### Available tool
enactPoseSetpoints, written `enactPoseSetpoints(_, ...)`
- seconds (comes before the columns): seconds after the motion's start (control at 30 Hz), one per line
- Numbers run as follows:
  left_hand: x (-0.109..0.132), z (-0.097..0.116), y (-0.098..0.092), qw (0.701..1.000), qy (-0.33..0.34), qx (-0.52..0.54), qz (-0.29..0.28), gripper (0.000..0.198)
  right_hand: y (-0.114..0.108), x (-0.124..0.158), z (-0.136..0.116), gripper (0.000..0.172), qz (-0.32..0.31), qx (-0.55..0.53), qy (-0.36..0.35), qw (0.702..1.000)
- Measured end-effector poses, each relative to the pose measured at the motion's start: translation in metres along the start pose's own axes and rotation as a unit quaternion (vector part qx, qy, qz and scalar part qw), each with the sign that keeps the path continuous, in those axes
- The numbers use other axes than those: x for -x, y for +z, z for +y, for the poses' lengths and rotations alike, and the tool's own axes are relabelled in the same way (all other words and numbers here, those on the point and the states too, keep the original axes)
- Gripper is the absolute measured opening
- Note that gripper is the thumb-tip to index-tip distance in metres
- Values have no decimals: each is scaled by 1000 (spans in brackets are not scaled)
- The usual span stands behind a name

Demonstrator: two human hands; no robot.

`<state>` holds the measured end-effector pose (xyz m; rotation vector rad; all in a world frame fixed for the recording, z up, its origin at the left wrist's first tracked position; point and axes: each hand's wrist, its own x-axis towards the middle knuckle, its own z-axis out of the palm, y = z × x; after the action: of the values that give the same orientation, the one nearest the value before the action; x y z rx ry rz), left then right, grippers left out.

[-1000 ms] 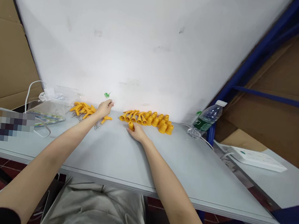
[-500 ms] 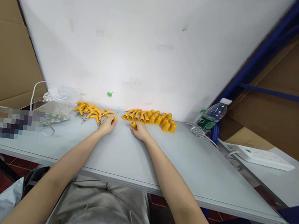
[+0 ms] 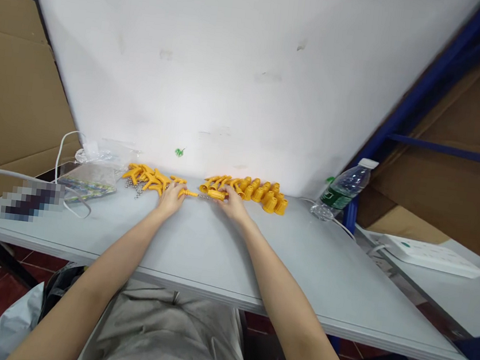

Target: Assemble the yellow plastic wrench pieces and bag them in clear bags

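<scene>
"Yellow forked piece [image 3: 190,193] at the worktable: where is it, and who has it?"

"Just left of the yellow cup [image 3: 217,195], pinched in the closed fingers of my left hand [image 3: 171,196]. Its silvery strand [image 3: 204,197] points right, toward the cup's left end; whether the tip touches the cup or enters it, I cannot tell."

"And the cup itself?"

"Gripped on its side between the thumb and fingers of my right hand [image 3: 234,204], low over the gray table [image 3: 210,246]. I cannot tell if it meets the tabletop."

"What surrounds that cup?"

"Just behind it, a row of forked stems [image 3: 221,182] with flared ends lies side by side, partly hidden by my right hand. To its right, a cluster of upright cups [image 3: 270,198] stands wide end down. To its left, beyond my left hand, forked pieces [image 3: 147,177] lie heaped, silvery strands showing among them."

"Farther out?"

"Well to the cup's right, a clear water bottle [image 3: 346,186] with a white cap and green label leans at a tilt, and beyond it lies a white power strip [image 3: 433,257]. Well to the cup's left rests a clear plastic bag [image 3: 88,180] with colorful contents, near a white cable [image 3: 60,151]."
</scene>
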<state>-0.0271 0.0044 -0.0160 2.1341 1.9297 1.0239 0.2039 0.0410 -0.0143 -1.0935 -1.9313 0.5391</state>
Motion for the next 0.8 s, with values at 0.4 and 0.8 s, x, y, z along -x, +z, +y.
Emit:
enactPoseSetpoints(0.4, 0, 6, -9, 998, -50, -14, 21, 30, -1, 1, -1, 28, 21, 5, 4, 1000)
enactPoseSetpoints(0.8, -1, 4, -1, 997, 74, 15, 23, 42, 3, -2, -8, 35, 9, -32, -28, 999)
